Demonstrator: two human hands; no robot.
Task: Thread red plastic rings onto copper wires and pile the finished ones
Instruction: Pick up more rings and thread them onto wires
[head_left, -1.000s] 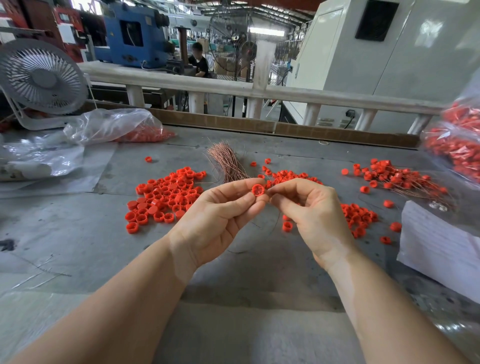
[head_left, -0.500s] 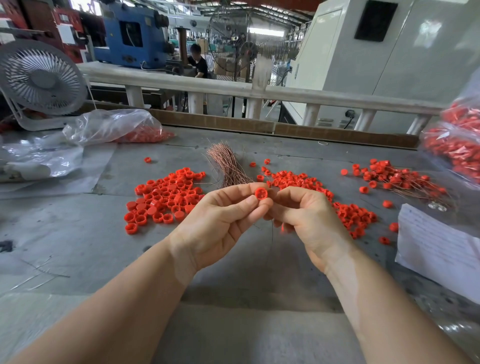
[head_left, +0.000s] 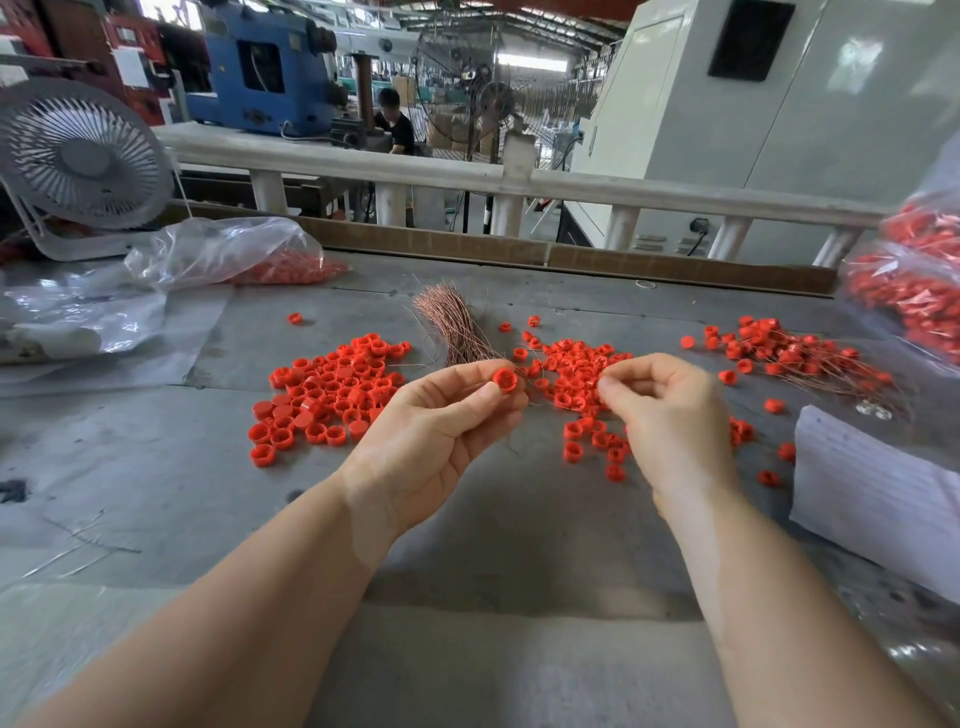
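Note:
My left hand (head_left: 441, 421) pinches one red plastic ring (head_left: 504, 379) between thumb and fingertips, above the grey table. My right hand (head_left: 670, 415) is a short way to its right, fingers curled, thumb and forefinger pinched together on a thin copper wire (head_left: 563, 402) that runs back toward the ring. A bundle of copper wires (head_left: 457, 327) lies just beyond my hands. Loose red rings lie in one heap at the left (head_left: 332, 395) and another in the middle (head_left: 582, 374). Finished rings on wires are piled at the far right (head_left: 795, 358).
A white fan (head_left: 83, 161) and clear plastic bags (head_left: 223, 254) holding red parts sit at the back left. More bagged red parts (head_left: 914, 291) are at the right edge, above a white paper stack (head_left: 878, 488). A low board (head_left: 571, 254) edges the table's far side.
My right hand has moved right, away from the ring, drawing the wire out. The left hand kept hold of the ring and barely shifted.

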